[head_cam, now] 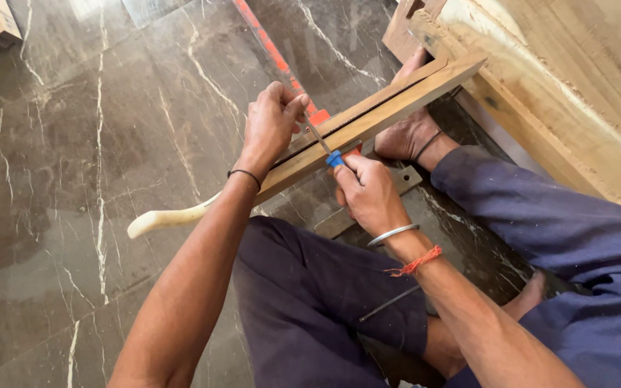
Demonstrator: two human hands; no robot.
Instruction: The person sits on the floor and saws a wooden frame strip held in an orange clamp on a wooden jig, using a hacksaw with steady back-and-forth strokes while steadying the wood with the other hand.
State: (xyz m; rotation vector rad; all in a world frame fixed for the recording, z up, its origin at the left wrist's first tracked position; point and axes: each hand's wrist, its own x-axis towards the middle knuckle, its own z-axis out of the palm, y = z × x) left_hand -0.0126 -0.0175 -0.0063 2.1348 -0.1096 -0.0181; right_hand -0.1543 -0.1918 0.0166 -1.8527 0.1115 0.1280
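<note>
Head view: my right hand clamped on blue-handled screwdriver, tip at groove of wooden strip. My left hand closed, pinching screwdriver shaft, resting against strip. Strip lies across marble floor, beside foot.

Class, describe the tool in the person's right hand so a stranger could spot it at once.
Find the long wooden strip slanting across the dark marble floor. Both hands meet at its middle; the right hand holds a thin metal tool. Its small blue handle sets it apart from the pale wooden handle lying left.
</note>
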